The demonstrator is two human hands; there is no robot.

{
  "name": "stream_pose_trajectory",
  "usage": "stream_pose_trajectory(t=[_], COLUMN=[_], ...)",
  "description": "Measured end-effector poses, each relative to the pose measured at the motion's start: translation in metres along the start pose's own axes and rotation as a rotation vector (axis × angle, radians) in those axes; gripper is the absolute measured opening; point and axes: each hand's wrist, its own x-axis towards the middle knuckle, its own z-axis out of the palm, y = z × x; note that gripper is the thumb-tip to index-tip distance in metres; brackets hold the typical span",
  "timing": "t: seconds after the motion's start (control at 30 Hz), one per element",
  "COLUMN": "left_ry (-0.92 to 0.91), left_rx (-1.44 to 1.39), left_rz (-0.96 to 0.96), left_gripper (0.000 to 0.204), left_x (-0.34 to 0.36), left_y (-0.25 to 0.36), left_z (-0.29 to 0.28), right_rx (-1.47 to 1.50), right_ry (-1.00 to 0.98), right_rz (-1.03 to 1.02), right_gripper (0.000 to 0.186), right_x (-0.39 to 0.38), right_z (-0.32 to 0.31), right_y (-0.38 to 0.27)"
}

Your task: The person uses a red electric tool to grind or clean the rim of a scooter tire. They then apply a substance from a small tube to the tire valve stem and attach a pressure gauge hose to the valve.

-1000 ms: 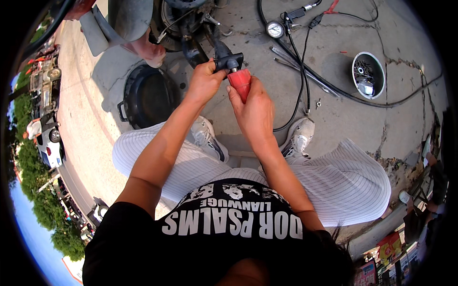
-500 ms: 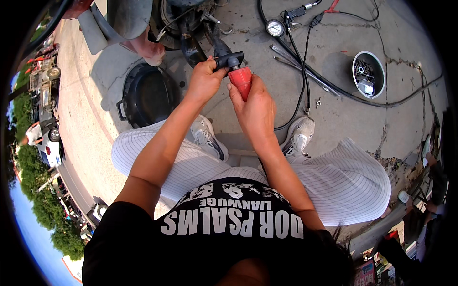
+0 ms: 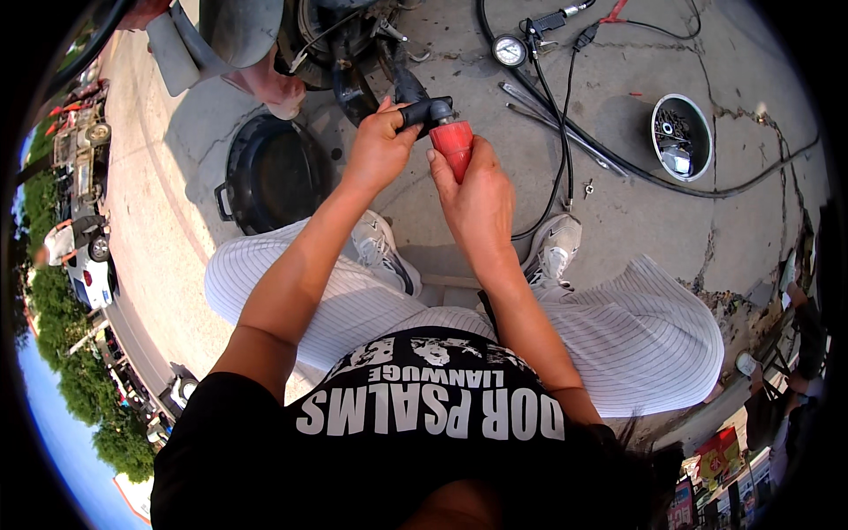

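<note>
My left hand (image 3: 380, 150) is closed on a short black tube-like piece (image 3: 422, 112); whether this joins the black tubes (image 3: 353, 93) just behind it I cannot tell. In my right hand (image 3: 478, 203) is a red cylindrical tool (image 3: 453, 146), gripped between thumb and fingers, its exact kind unclear. A rounded grey head (image 3: 440, 111) stands at the far end of the red tool and touches the black piece. Both hands are close together over the concrete, ahead of my shoes.
A black basin (image 3: 272, 177) sits at the left. Ahead are parts of a machine (image 3: 322, 31) and someone's foot (image 3: 281, 97). On the right lie a round pressure gauge (image 3: 510, 51), black hoses (image 3: 609, 155), metal bars (image 3: 565, 132) and a bucket of small metal parts (image 3: 681, 137).
The red tool and my right hand have shifted slightly to the right, and the grey head has moved along the black piece toward its right end. My left hand stays nearly in place.
</note>
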Motion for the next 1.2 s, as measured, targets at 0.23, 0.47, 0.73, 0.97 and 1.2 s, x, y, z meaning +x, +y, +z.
stream_pose_trajectory(t=[0.23, 0.47, 0.73, 0.97, 1.2], left_ry=[0.006, 0.012, 0.011, -0.003, 0.022], left_rx=[0.026, 0.052, -0.202, -0.352, -0.412], left_rz=[0.046, 0.043, -0.2, -0.362, -0.358], left_gripper=[0.015, 0.02, 0.02, 0.014, 0.015], left_x=[0.0, -0.004, -0.005, -0.003, -0.003], left_y=[0.0, 0.004, -0.004, -0.002, 0.006], left_z=[0.002, 0.002, 0.004, 0.002, 0.002], right_rx=[0.026, 0.022, -0.019, 0.004, 0.01], right_ry=[-0.016, -0.009, 0.034, -0.011, 0.005], right_rz=[0.032, 0.015, -0.018, 0.004, -0.025], right_gripper=[0.048, 0.048, 0.049, 0.049, 0.049], right_x=[0.002, 0.0, -0.001, -0.002, -0.004], right_z=[-0.002, 0.0, 0.001, 0.002, 0.005], right_y=[0.002, 0.003, 0.003, -0.001, 0.0])
